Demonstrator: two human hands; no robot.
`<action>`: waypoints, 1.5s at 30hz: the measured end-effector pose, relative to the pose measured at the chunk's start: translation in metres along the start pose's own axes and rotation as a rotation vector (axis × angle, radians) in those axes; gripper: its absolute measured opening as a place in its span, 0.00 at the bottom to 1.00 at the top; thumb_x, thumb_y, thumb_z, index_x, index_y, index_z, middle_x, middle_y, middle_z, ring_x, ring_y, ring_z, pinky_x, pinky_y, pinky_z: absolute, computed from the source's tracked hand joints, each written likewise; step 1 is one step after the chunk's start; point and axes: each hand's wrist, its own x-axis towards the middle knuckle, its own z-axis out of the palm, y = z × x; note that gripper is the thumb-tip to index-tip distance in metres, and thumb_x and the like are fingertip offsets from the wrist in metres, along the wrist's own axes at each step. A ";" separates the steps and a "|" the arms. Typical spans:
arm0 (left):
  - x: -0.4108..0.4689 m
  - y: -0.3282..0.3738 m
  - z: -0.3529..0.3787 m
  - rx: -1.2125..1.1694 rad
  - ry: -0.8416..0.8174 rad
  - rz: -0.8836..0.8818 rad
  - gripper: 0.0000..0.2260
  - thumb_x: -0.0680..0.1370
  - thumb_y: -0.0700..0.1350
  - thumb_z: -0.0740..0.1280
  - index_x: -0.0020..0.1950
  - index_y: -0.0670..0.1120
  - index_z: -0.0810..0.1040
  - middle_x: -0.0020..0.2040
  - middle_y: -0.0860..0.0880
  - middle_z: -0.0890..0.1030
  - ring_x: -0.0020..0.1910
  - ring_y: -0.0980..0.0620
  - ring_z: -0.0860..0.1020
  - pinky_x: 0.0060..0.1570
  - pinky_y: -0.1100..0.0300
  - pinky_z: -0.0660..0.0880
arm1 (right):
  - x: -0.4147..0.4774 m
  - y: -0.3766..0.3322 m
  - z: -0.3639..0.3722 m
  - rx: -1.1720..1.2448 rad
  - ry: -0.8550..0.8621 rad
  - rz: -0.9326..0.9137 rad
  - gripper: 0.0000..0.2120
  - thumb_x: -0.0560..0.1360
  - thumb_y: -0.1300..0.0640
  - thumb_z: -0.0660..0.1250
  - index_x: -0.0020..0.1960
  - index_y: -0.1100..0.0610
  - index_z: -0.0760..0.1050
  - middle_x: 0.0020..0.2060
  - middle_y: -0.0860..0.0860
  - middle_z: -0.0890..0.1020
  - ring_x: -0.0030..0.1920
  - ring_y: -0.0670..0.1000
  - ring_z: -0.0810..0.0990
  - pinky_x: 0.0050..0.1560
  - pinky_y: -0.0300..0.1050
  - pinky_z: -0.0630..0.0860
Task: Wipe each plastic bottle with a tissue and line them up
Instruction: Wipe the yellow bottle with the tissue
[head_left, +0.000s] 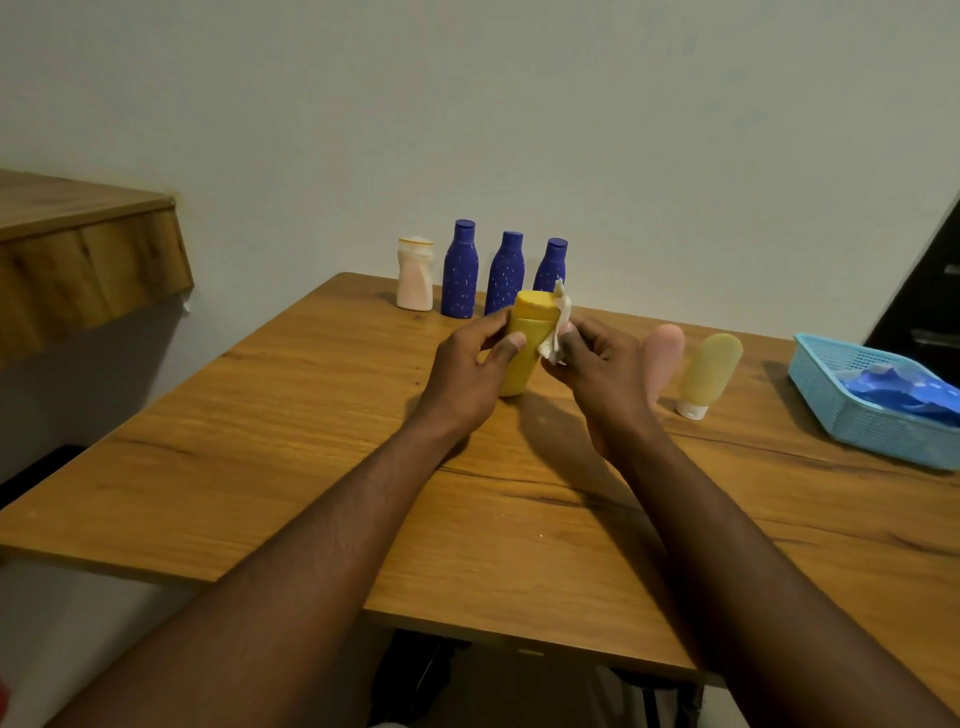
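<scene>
Yellow and a little tilted, the yellow bottle (524, 348) was at the middle of the tabletop (311, 441) in the head view. The left hand (467, 369) gripped it, with the thumb across the near side and the fingers curled round its left side. I could not tell if its lower end touched the wood or was just above it. The right hand (597, 369) pinched a crumpled white tissue (558, 325) and pressed it on the upper right side of this bottle, near its cap.

Along the far edge of the tabletop, close to the wall (623, 130), four bottles stood upright in a row. These were a cream bottle (414, 280) nearest to the far left corner, then the first blue bottle (460, 270), the second blue bottle (505, 275) and the third blue bottle (551, 267), the last partly hidden behind the yellow one.

Just beside the right hand stood a pink tube (662, 358), and next to it a pale yellow tube (709, 369) stood on its white cap.

At the right edge of the tabletop was a blue basket (857, 410) with blue crumpled material (904, 389) inside. A wooden shelf (78, 260) hung beyond the left edge.
</scene>
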 end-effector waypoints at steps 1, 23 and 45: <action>0.000 0.000 0.000 -0.004 -0.005 0.000 0.19 0.84 0.46 0.65 0.76 0.48 0.72 0.70 0.51 0.77 0.68 0.57 0.74 0.65 0.58 0.74 | 0.000 0.003 0.000 -0.060 -0.008 0.014 0.11 0.84 0.57 0.60 0.58 0.54 0.82 0.50 0.52 0.86 0.54 0.54 0.84 0.58 0.56 0.82; 0.003 0.001 -0.002 -0.108 -0.014 -0.083 0.11 0.84 0.46 0.64 0.64 0.58 0.77 0.60 0.56 0.82 0.62 0.55 0.79 0.65 0.43 0.77 | 0.002 0.016 0.001 -0.578 -0.099 -0.045 0.09 0.80 0.63 0.65 0.54 0.58 0.83 0.46 0.50 0.85 0.48 0.49 0.83 0.49 0.49 0.82; -0.004 0.005 0.006 0.103 0.021 0.119 0.19 0.84 0.42 0.65 0.75 0.46 0.72 0.68 0.48 0.78 0.64 0.58 0.75 0.60 0.60 0.78 | -0.002 -0.009 0.004 -0.678 0.196 -0.591 0.14 0.77 0.61 0.69 0.62 0.59 0.81 0.59 0.55 0.82 0.60 0.55 0.74 0.54 0.35 0.69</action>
